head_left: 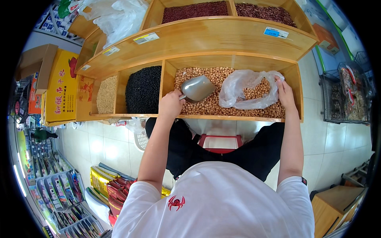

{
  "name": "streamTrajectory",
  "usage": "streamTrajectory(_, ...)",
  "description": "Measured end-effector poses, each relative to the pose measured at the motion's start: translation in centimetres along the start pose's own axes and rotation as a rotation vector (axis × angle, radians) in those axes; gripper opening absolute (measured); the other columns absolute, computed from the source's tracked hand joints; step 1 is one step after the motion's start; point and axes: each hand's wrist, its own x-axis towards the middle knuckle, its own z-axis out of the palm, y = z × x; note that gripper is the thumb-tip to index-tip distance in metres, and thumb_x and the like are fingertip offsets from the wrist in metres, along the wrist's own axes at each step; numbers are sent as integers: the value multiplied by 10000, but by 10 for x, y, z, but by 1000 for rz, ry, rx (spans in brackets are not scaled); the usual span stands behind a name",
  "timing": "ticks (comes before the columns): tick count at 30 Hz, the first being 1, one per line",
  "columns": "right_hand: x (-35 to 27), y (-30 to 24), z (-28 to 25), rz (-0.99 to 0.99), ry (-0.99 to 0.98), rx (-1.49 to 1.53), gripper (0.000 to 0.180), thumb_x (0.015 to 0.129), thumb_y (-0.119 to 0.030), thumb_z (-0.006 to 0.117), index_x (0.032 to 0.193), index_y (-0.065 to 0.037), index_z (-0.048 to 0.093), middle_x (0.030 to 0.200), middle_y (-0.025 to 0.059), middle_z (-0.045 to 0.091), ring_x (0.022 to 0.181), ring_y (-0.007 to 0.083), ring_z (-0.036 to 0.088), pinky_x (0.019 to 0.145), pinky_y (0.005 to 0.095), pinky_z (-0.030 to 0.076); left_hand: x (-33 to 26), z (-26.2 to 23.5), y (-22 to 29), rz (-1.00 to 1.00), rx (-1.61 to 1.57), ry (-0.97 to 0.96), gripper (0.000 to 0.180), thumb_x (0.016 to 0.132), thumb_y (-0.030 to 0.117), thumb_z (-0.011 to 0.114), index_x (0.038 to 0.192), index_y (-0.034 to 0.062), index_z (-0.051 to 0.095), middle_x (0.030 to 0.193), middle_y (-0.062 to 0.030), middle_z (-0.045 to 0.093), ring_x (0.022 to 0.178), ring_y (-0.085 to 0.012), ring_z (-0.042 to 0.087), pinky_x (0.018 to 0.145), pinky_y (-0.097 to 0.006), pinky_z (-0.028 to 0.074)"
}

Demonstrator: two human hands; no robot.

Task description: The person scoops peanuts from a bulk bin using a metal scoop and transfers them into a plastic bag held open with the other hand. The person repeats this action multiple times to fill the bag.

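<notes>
My left hand (171,104) is closed round the handle of a metal scoop (197,88), whose bowl lies over the peanuts (214,73) in a wooden bin. With my right hand (285,93) I grip the edge of a clear plastic bag (230,88) at its right side. The bag rests on the peanuts with its mouth spread, and some peanuts (258,90) show inside it. Whether the scoop's bowl holds any peanuts cannot be made out.
Left of the peanuts are compartments of black beans (143,89) and pale grain (106,95). A higher wooden shelf (222,37) holds red beans (194,13) and loose plastic bags (119,20). A yellow carton (61,87) stands at left, a wire basket (345,93) at right.
</notes>
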Motion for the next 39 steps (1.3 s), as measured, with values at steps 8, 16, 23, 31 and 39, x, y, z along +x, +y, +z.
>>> streamTrajectory(8, 1, 4, 1, -29, 6, 19, 453, 1040, -438, 463, 1288, -104, 645, 1084, 140, 702, 930, 199, 631, 885, 321, 479, 4, 24, 16, 121, 251, 254, 427, 806, 331, 765, 1113, 62, 638, 1099, -151, 640, 1052, -344, 598, 909, -467, 470)
streamTrajectory(16, -3, -2, 1, -54, 37, 32, 444, 1044, -427, 463, 1287, -102, 645, 902, 92, 673, 800, 169, 593, 790, 307, 478, 24, 68, 112, 482, -70, -117, 446, 762, 321, 803, 1128, 111, 656, 1156, -143, 619, 1117, -339, 584, 943, -446, 488)
streamTrajectory(23, -4, -6, 1, -78, 79, 250, 353, 1033, -254, 458, 1193, -49, 697, 797, 29, 624, 643, 93, 515, 603, 262, 430, 51, 102, 100, 253, -146, -332, 286, 813, 304, 732, 1018, 105, 713, 1143, -146, 638, 1092, -316, 599, 891, -412, 512)
streamTrajectory(31, 13, -46, -34, -247, 166, 335, 384, 1024, -253, 443, 1064, 10, 719, 887, 34, 653, 834, 165, 578, 843, 289, 439, 64, 69, 99, 283, -1063, 189, 179, 944, 207, 606, 1019, 62, 680, 935, -65, 644, 962, -233, 594, 892, -330, 440)
streamTrajectory(39, -42, -187, -106, -249, 57, 436, 398, 1039, -287, 471, 1100, 24, 712, 706, -36, 485, 689, 74, 466, 674, 235, 394, 32, -62, 147, 541, -1679, -93, 285, 1005, 221, 529, 1223, 45, 585, 968, -38, 637, 957, -157, 592, 911, -323, 432)
